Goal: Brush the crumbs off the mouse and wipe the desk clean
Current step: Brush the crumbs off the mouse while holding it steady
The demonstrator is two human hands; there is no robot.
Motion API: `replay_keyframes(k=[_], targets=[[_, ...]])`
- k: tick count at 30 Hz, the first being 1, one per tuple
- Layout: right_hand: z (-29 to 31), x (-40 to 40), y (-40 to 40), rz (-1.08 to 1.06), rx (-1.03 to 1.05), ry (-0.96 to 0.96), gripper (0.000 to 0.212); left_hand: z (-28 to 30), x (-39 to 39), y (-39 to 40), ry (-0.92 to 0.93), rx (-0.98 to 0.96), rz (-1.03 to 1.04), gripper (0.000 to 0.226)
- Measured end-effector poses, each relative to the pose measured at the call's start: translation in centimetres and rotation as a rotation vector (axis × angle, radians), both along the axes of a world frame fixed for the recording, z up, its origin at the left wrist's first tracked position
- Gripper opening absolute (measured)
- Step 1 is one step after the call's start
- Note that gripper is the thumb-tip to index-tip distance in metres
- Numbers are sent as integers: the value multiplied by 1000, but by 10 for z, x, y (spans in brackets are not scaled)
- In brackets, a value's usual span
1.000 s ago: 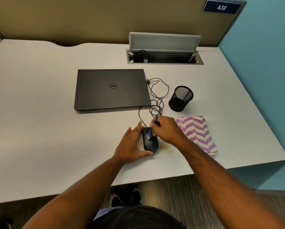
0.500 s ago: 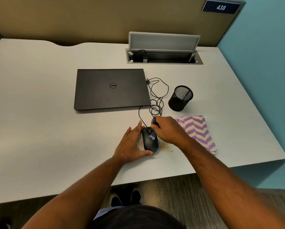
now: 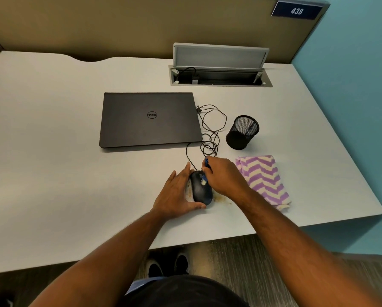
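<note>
**Brushing step in hand, wiping yet to come**

The closed laptop [image 3: 150,119] lies at about 11 o'clock from the mouse, and its cable [image 3: 210,129] trails in loose loops down toward the mouse's nose.

The left hand [image 3: 176,196] rests on the counter [image 3: 52,173] at 9 o'clock of the mouse [image 3: 200,189]. Its fingers lie straight and relaxed along the mouse's left flank, while the thumb hooks round the near end; this grip steadies the mouse and does not lift it. The mouse sits near the counter's front edge, between the two hands.

The right hand [image 3: 224,177] comes in from 3 o'clock, its grip pinched on a small blue brush [image 3: 205,173]. The pale bristles touch the mouse's upper back near the buttons. Crumbs [image 3: 221,198] lie scattered on the counter at about 4 o'clock of the mouse, and a thinner line of them shows along its left side by the palm.

So the first step, brushing, appears to be under way. The next move likely calls for short strokes down the shell toward the near end, with the left hand holding firm.

The striped cloth [image 3: 264,180], folded at 3 o'clock and untouched, waits for the wipe. A mesh cup [image 3: 242,132] stands at 1 o'clock.
</note>
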State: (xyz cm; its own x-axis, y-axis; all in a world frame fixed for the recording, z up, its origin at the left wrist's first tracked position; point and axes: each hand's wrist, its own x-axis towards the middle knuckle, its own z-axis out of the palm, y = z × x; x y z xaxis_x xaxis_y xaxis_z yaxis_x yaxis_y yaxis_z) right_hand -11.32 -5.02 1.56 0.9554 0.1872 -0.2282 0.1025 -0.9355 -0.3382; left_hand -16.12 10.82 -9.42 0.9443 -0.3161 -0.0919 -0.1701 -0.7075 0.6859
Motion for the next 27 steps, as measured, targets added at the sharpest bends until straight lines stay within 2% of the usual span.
replay_keyframes(k=[3,6,8,11,14,16,19,21,23,25,27], targets=[[5,4,-1,16,-16,28,26,0,0,1,-4,0,-2,128],[6,6,-3,0,1,-29,30,1,0,0,2,2,-6,128],[5,5,-2,-4,6,12,29,0,-1,1,-1,1,-4,129],[-1,4,-1,-3,72,120,18,-1,0,1,-22,1,-8,129],[0,6,-2,-96,151,50,19,-1,0,0,-7,5,-7,129],[2,5,-3,-70,95,13,23,-2,0,1,-5,5,-3,129],[4,4,-5,4,12,100,19,-3,0,1,-12,7,-3,130],[3,7,-5,-46,182,164,17,-2,0,1,-13,6,-4,129],[3,11,-6,-187,354,128,17,0,0,1,7,5,-11,124],[1,15,-8,-343,456,28,19,1,0,1,23,9,-10,123],[-1,20,-11,-427,492,8,19,2,0,1,28,13,-5,124]])
